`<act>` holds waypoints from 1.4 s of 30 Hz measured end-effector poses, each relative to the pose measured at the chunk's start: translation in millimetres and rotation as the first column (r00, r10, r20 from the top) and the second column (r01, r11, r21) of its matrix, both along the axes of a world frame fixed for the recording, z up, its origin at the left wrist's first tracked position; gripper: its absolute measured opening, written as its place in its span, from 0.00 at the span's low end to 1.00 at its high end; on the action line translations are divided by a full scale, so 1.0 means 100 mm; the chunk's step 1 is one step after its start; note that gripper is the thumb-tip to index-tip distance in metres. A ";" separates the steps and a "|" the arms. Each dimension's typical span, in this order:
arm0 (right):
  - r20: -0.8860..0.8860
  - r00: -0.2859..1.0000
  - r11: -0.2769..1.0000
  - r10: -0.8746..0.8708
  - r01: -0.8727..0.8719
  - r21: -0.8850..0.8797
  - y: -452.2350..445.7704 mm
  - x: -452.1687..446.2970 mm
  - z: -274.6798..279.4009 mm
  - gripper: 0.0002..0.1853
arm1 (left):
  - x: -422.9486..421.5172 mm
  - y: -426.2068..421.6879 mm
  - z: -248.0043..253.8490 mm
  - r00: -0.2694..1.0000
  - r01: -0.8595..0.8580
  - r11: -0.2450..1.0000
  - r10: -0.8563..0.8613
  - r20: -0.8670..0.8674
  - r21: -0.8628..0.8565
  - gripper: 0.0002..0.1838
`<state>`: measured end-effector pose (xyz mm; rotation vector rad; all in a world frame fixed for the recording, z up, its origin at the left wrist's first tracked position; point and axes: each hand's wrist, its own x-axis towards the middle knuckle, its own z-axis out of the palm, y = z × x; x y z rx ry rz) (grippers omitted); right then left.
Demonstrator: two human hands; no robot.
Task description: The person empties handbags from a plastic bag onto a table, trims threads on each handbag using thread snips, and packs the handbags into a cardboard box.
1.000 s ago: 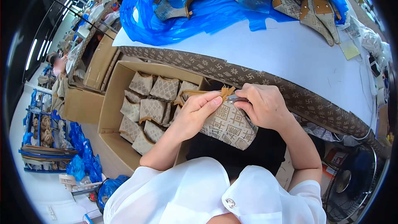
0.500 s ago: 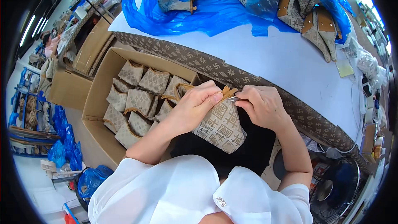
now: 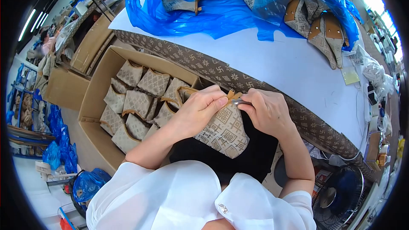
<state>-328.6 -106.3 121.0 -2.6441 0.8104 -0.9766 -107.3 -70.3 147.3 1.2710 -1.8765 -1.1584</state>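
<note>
My left hand (image 3: 203, 107) pinches the top edge of a patterned fabric shoe upper (image 3: 226, 134), beige with brown geometric motifs. Its pointed end hangs down over my dark lap. At the upper's top, tan trim (image 3: 231, 95) sticks up between my hands. My right hand (image 3: 265, 110) is closed on a small silver metal tool (image 3: 241, 102), whose tip meets the upper's edge beside the trim. The tool looks like small thread snips; most of it is hidden in my fingers.
A cardboard box (image 3: 91, 102) on the left holds several similar uppers (image 3: 154, 81). Ahead, a white-topped table (image 3: 255, 55) carries a blue plastic bag (image 3: 204, 23) with more uppers (image 3: 328, 36). A black fan (image 3: 338, 196) stands at lower right.
The view has shifted slightly. The silver tool shows more clearly between my right fingers and lies flatter against the trim. Both hands keep their hold.
</note>
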 end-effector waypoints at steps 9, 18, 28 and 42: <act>0.222 0.941 0.926 -0.255 0.172 0.335 0.46 0.19 0.04 0.18 | -0.02 0.16 -0.15 0.927 -0.085 0.990 0.120 -0.356 0.113 0.13; 0.369 0.861 0.901 -0.350 0.202 0.384 0.60 0.30 -0.50 0.21 | 0.10 0.33 -0.02 0.955 0.159 0.923 -0.053 -0.291 0.352 0.20; 0.486 0.834 0.905 -0.262 0.038 0.423 0.68 0.19 -0.59 0.18 | 0.18 -0.44 -0.39 0.870 0.488 0.801 -0.480 0.114 -0.348 0.26; 0.062 0.998 0.961 0.026 -0.042 0.275 1.04 -0.01 -0.63 0.13 | -0.02 0.00 -0.70 0.849 0.506 0.860 -0.481 -0.219 0.070 0.04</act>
